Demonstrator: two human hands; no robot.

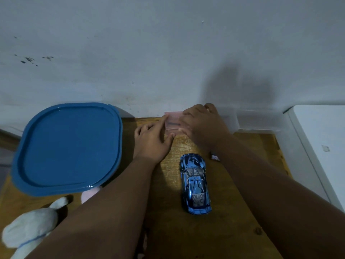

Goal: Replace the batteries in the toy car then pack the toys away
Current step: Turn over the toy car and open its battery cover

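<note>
A shiny blue toy car (pixel 195 184) stands on its wheels on the wooden table (pixel 214 230), nose pointing away from me. At the table's far edge by the wall sits a small pale pink clear box (pixel 172 120). My left hand (pixel 152 141) touches its left side with forefinger and thumb. My right hand (pixel 201 124) covers its right side, fingers curled over it. A small white and pink item (pixel 214 157) peeks out from under my right forearm.
A large blue container with its lid on (pixel 69 148) fills the left of the table. White plush toys (pixel 31 228) lie at the near left, with a pink one (pixel 89 195) under the container's edge. A white cabinet (pixel 321 146) stands to the right. A grey wall rises behind.
</note>
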